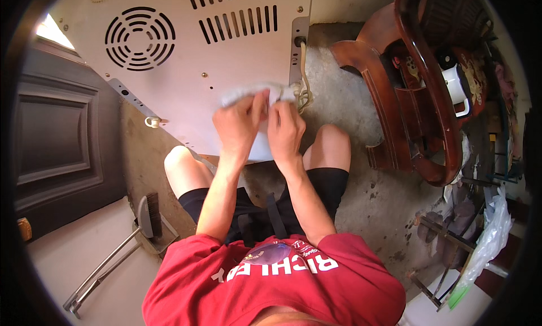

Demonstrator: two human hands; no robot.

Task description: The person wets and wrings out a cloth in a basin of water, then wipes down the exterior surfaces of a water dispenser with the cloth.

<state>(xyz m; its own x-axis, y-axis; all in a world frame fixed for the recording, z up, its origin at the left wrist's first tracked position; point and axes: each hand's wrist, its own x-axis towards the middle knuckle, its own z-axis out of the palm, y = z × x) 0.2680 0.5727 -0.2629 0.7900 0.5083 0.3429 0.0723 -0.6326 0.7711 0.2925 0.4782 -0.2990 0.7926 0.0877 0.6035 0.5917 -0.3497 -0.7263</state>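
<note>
Both of my hands are raised close together before the pale metal back panel (169,97) of an appliance. A thin whitish sheet (260,148), cloth or plastic, is bunched in them; motion blur hides which. My left hand (234,124) pinches it from the left. Beside it, my right hand (286,124) grips the other side, its fingers curled. Part of the sheet hangs below and between my wrists. The panel carries a round vent (140,38) and slotted vents (238,24). A coiled power cord (304,78) runs down its right edge.
A white ring-shaped plug fitting (152,122) sticks out at the panel's lower left. To the right stands a wooden chair (381,88) with a white kettle (455,91) near it. A broom (146,216) and dustpan (169,237) lean at left, below a dark panelled door (59,135).
</note>
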